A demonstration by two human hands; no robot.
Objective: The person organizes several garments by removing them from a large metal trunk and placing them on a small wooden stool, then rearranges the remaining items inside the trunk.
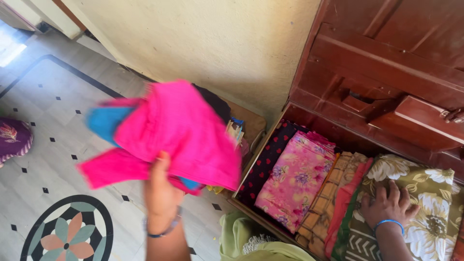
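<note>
My left hand (161, 191) is raised and grips a bright pink garment (174, 130) with a blue piece (104, 122) showing at its left side; the cloth is blurred as it hangs over the floor. My right hand (388, 205) lies flat, fingers spread, on a folded olive cloth with white flowers (430, 193) at the right end of an open wooden compartment (338, 133). Both wrists wear thin bangles.
Folded cloths stand in a row inside the compartment: dark with red hearts (266, 159), pink floral (297, 176), orange patterned (328, 198). A brown wooden cabinet door (386, 58) rises behind. Tiled floor with a flower inlay (67, 232), a purple cloth (13, 137) far left, yellow-green fabric (246, 239) below.
</note>
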